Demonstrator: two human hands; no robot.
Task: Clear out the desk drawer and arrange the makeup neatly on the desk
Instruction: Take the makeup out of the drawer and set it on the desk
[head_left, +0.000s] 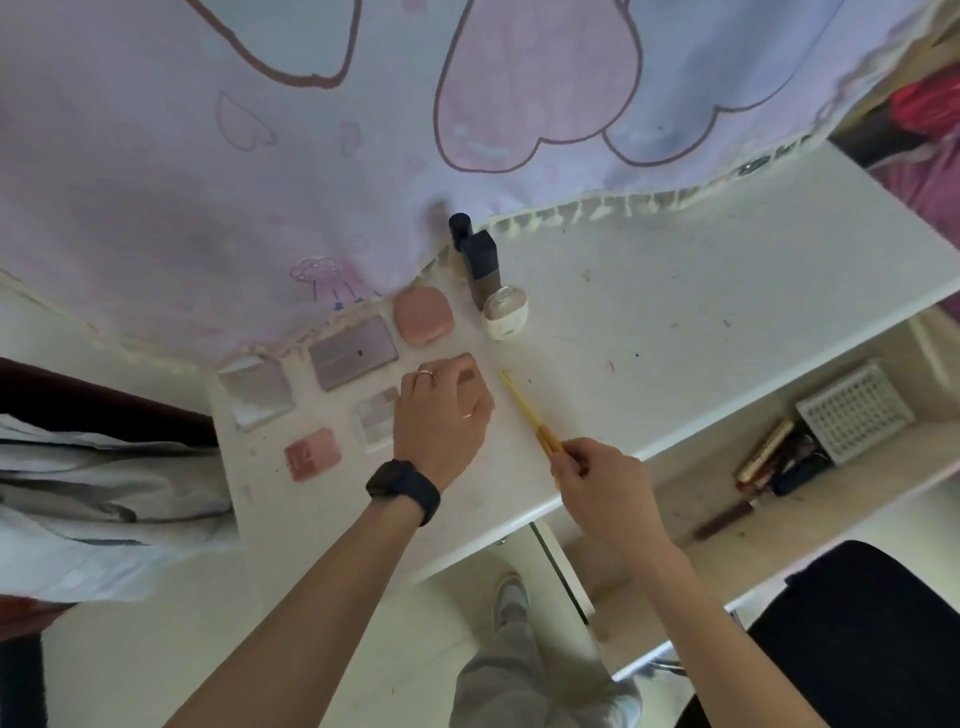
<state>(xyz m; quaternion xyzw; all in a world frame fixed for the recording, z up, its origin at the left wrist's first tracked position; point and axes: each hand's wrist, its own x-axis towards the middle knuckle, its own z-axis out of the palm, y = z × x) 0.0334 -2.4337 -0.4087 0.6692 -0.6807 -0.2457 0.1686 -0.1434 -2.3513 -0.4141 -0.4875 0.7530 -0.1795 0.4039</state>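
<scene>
On the white desk (675, 312) lie several makeup cases: a clear square case (257, 392), a grey-mauve palette (353, 353), a pink rounded compact (422, 315), a small pale palette (374, 418) and a pink-red blush case (311, 453). Two dark bottles (480, 265) and a cream jar (505, 314) stand behind them. My left hand (441, 410) has its fingers curled over a small dark item (465, 358), mostly hidden. My right hand (597, 478) pinches the near end of a thin yellow pencil-like stick (524, 410) lying on the desk.
The open drawer (779, 525) at the right holds a white grid tray (852, 410), a gold tube (766, 449), dark small items and a brown stick (724, 517). A pale heart-print curtain (311, 156) hangs over the desk's back. Folded cloth lies left; a black chair at lower right.
</scene>
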